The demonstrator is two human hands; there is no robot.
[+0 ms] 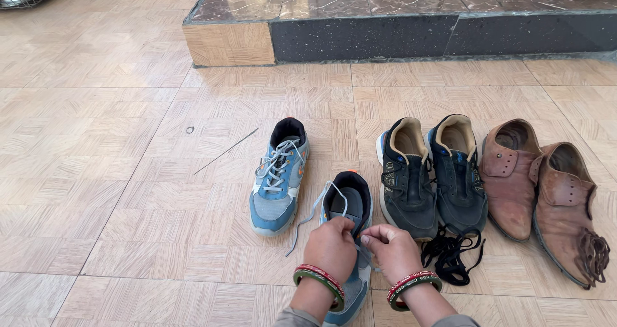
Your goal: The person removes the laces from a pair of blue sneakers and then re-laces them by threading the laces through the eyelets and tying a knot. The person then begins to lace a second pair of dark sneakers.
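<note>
A blue and grey sneaker (349,201) lies on the floor right in front of me, its toe toward me and partly hidden under my hands. My left hand (331,246) is closed on its grey lace (313,210), which loops up beside the shoe's opening. My right hand (392,248) pinches the lace over the tongue, touching the left hand. Both wrists wear red and green bangles. The matching sneaker (279,178) stands to the left, laced, with its toe toward me.
A dark blue pair of sneakers (432,176) sits to the right, with loose black laces (452,253) piled in front. Two worn brown leather shoes (540,195) lie farther right. A thin stick (226,151) lies on the tiled floor. A dark stone step (418,34) runs along the back.
</note>
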